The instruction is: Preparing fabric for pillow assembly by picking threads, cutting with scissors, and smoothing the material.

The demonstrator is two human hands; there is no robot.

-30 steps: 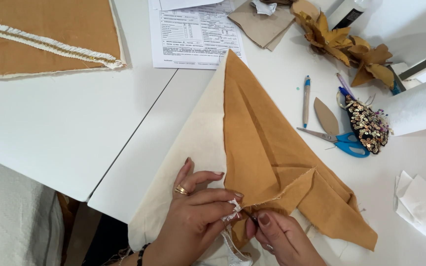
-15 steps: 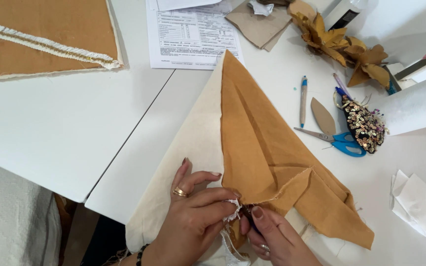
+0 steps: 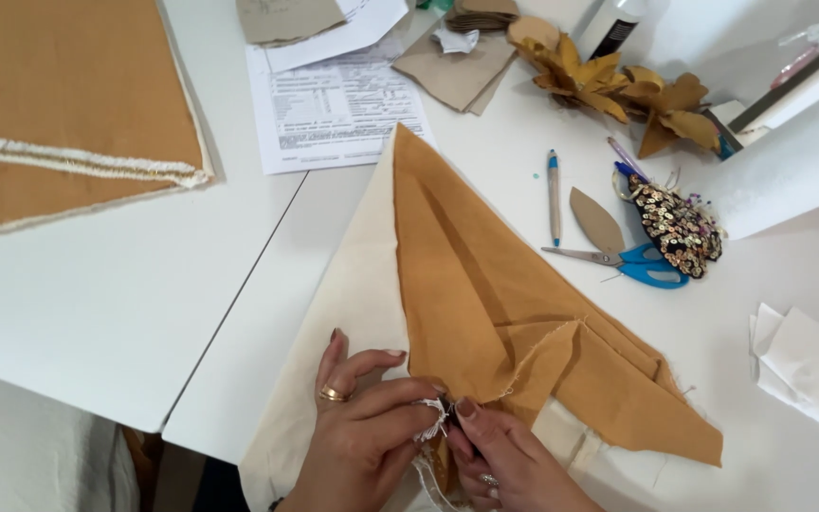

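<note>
A mustard-yellow cloth [image 3: 485,284] lies folded over a cream cloth [image 3: 353,313] on the white table [image 3: 125,303]. At the near edge my left hand [image 3: 362,427], with a gold ring, pinches a small white frayed trim [image 3: 431,417] against the cloth edge. My right hand [image 3: 504,460] meets it from the right, fingertips pinching the same trim and the mustard cloth's edge. The trim runs down between both hands, partly hidden.
Blue-handled scissors [image 3: 627,265], a pen [image 3: 554,194], a sequinned pincushion [image 3: 675,228] and a card leaf shape [image 3: 596,220] lie to the right. Fabric leaves [image 3: 609,85], printed paper [image 3: 338,109], another mustard cloth with white trim [image 3: 68,133] and folded white cloth [image 3: 798,360] surround the work.
My hands stay at the near edge, the fingers shifting slightly on the trim. The view has moved a little; the cloths lie as before.
</note>
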